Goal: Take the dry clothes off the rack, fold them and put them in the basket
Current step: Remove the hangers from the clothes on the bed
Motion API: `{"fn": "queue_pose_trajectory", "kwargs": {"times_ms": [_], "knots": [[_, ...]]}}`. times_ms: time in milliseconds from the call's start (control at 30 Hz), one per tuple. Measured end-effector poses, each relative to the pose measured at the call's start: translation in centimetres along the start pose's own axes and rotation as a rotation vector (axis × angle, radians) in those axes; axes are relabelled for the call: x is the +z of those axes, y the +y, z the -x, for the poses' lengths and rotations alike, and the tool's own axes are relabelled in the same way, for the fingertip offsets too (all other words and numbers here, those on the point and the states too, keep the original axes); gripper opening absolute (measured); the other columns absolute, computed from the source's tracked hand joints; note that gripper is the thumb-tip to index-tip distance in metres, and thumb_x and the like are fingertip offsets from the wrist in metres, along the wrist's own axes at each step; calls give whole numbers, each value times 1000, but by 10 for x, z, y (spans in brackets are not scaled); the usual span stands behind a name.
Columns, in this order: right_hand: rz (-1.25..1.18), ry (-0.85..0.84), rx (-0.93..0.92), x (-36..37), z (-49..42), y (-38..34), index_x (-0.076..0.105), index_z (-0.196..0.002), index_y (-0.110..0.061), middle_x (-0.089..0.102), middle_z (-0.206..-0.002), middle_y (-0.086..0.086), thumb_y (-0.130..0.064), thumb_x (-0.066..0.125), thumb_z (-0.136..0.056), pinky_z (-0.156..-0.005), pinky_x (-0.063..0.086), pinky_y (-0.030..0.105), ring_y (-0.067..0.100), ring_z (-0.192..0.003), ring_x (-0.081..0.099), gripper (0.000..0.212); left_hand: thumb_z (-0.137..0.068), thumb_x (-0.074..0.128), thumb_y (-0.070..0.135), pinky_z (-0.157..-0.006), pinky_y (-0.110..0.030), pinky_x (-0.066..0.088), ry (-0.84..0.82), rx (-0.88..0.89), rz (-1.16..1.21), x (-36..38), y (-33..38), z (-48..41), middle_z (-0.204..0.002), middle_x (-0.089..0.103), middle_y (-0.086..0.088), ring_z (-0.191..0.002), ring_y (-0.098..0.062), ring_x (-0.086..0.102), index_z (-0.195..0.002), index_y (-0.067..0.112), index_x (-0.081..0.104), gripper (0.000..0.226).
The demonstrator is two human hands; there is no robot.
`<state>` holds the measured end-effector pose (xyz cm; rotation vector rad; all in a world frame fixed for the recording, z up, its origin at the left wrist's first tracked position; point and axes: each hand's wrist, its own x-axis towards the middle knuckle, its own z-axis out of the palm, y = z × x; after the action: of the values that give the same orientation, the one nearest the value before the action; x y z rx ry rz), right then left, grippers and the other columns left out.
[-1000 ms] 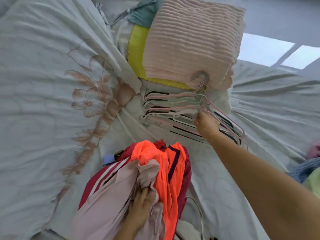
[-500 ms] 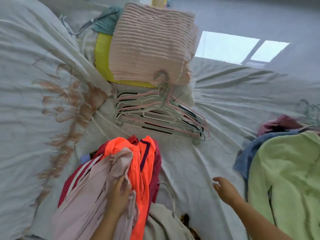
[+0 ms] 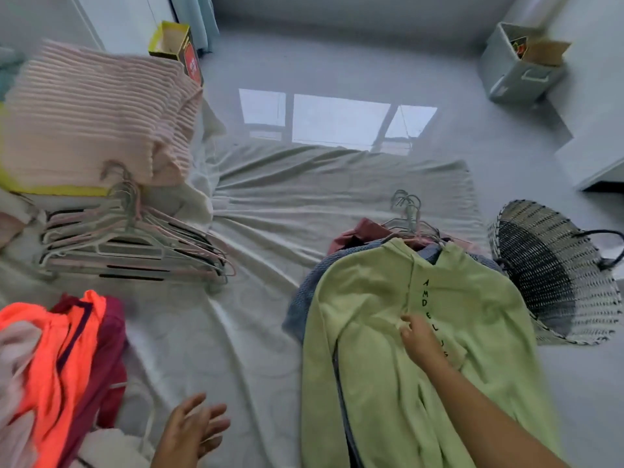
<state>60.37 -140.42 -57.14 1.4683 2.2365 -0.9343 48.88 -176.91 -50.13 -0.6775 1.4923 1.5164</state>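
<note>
A light green hoodie (image 3: 378,319) with black letters lies on top of a pile of hung clothes on the bed, over a blue garment (image 3: 302,298) and a maroon one (image 3: 358,231); their hanger hooks (image 3: 408,211) stick out at the far end. My right hand (image 3: 420,339) rests on the hoodie's chest, its fingers curled into the fabric. Over the sheet near the front, my left hand (image 3: 192,430) hovers with spread fingers and holds nothing. A woven black-and-white basket (image 3: 553,275) lies tipped at the bed's right edge. An orange, pink and maroon clothes pile (image 3: 57,349) sits at the left.
A heap of bare hangers (image 3: 135,244) lies on the sheet at the left, in front of a pink ribbed blanket (image 3: 94,109). On the floor beyond the bed stand a yellow box (image 3: 175,45) and a grey bin (image 3: 520,65).
The view has swung right. My left hand let go of the orange and pink pile and now hovers open. My right hand moved from the hangers across to the green hoodie.
</note>
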Motion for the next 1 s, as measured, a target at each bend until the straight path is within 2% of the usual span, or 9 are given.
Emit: {"fn": "queue_pose_trajectory", "kwargs": {"times_ms": [100, 233, 367, 467, 533, 667, 767, 867, 1000], "knots": [[58, 74, -75, -57, -51, 23, 44, -134, -1, 43, -139, 20, -7, 40, -95, -99, 33, 33, 33, -126, 41, 39, -99, 31, 1, -62, -35, 42, 9, 64, -73, 62, -49, 5, -85, 56, -18, -73, -29, 55, -118, 5, 40, 22], [114, 139, -210, -102, -117, 33, 39, -136, 0, 41, -140, 22, -4, 40, -94, -106, 29, 40, 35, -129, 37, 43, -98, 31, -4, -63, -36, 41, -174, 22, -190, 122, -97, 26, -77, 63, -21, -61, -36, 61, -99, 7, 50, 21], [128, 153, -260, -112, -169, 16, 30, -141, -6, 37, -143, 20, -6, 44, -88, -108, 31, 48, 36, -130, 36, 54, -94, 22, -11, -38, -26, 46, 56, 119, -245, 152, -123, 34, -50, 59, -28, -36, -29, 57, -83, -3, 50, 32], [182, -10, -224, -105, -182, 5, 17, -147, -8, 27, -150, 19, -12, 45, -92, -109, 28, 42, 34, -135, 30, 62, -93, 21, -17, -40, -13, 44, 150, 220, -324, 141, -139, 31, -47, 62, -17, -35, -14, 57, -76, -4, 62, 46], [250, -52, -216, -99, -182, 3, 20, -147, -9, 34, -147, 19, -22, 49, -91, -107, 32, 44, 35, -132, 36, 64, -89, 25, -25, -46, -8, 46, 218, 259, -288, 127, -138, 27, -49, 66, -6, -42, -9, 61, -55, 15, 70, 69], [462, 63, -246, -101, -183, 8, 25, -144, -9, 26, -149, 17, -35, 54, -88, -110, 25, 46, 36, -136, 26, 68, -86, 36, -25, -46, -13, 47, 369, 290, -354, 115, -137, 33, -49, 64, -14, -47, -24, 62, -68, 5, 58, 41], [368, -31, -263, -114, -201, 6, 21, -146, -6, 25, -152, 19, -28, 57, -88, -111, 27, 44, 35, -138, 26, 72, -90, 39, -17, -45, -17, 48, 336, 296, -222, 122, -127, 46, -59, 66, -22, -48, -25, 62, -77, 3, 61, 32], [449, -47, -263, -104, -204, 6, 32, -143, -8, 30, -149, 21, -40, 56, -88, -110, 28, 47, 36, -136, 29, 68, -94, 45, 0, -43, -24, 47, 324, 243, -176, 118, -122, 49, -72, 68, -20, -54, -27, 61, -95, 4, 56, 12], [371, 109, -486, -92, -165, 15, 64, -108, -16, 62, -110, 18, -55, 53, -84, -94, 42, 48, 35, -104, 54, 47, -94, 49, 9, -49, -23, 50, 312, 236, -212, 127, -117, 45, -74, 70, -11, -57, -18, 65, -98, 8, 56, 9]]}}
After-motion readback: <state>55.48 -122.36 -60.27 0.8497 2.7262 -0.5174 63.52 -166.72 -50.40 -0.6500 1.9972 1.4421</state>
